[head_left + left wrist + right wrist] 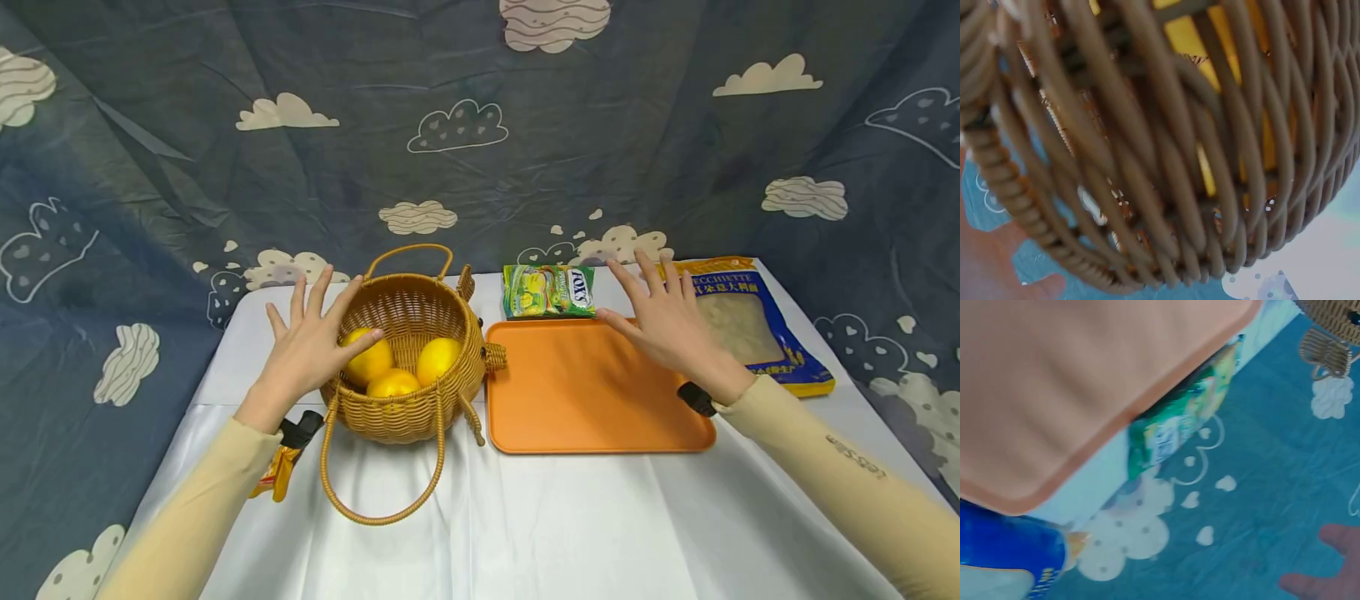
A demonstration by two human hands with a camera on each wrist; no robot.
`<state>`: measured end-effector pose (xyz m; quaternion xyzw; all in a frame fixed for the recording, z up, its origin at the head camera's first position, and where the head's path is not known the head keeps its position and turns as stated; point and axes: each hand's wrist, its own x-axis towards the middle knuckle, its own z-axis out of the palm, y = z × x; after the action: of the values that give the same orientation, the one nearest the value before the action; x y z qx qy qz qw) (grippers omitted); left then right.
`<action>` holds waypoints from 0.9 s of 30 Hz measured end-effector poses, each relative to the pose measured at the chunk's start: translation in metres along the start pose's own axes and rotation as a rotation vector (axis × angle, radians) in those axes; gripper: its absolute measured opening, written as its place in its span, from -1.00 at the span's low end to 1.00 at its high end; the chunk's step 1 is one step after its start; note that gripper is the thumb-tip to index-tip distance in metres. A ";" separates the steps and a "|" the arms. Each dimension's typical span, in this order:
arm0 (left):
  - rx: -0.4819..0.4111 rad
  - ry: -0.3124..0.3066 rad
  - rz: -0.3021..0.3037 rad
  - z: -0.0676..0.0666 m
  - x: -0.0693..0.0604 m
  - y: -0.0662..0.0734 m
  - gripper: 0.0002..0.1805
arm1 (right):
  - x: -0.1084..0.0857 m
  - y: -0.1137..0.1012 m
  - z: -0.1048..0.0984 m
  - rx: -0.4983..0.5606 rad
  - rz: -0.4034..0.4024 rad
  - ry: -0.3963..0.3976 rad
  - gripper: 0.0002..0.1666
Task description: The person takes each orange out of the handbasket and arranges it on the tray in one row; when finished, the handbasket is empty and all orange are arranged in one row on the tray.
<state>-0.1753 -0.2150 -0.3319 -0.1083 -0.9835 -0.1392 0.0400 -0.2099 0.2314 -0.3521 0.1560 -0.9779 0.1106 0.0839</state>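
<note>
My left hand, fingers spread, is held at the left side of a wicker basket and holds nothing. Inside the basket lie three yellow lemons. The left wrist view is filled by the basket's woven side, with yellow showing through the gaps. Above the right part of an orange tray hovers my right hand, its fingers spread and nothing in them. Nearby at its right is a blue and yellow pasta bag, partly hidden by that hand.
A green Fox's candy bag lies behind the tray. An orange packet is partly hidden beneath my left wrist. The basket's front handle hangs down over the white cloth. A dark cloud-patterned curtain stands behind the table.
</note>
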 end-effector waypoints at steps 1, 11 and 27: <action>-0.005 0.000 0.003 -0.001 -0.001 -0.001 -0.10 | 0.003 -0.004 -0.002 0.011 -0.024 0.001 -0.12; -0.360 0.027 0.044 -0.004 -0.015 -0.029 -0.27 | 0.038 -0.067 -0.016 0.401 -0.275 -0.103 -0.19; -1.071 -0.106 -0.096 0.054 -0.032 -0.061 -0.38 | 0.100 -0.175 0.003 0.878 -0.457 -0.534 -0.38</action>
<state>-0.1599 -0.2633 -0.4029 -0.0753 -0.7794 -0.6172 -0.0771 -0.2471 0.0396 -0.3018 0.4066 -0.7688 0.4431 -0.2174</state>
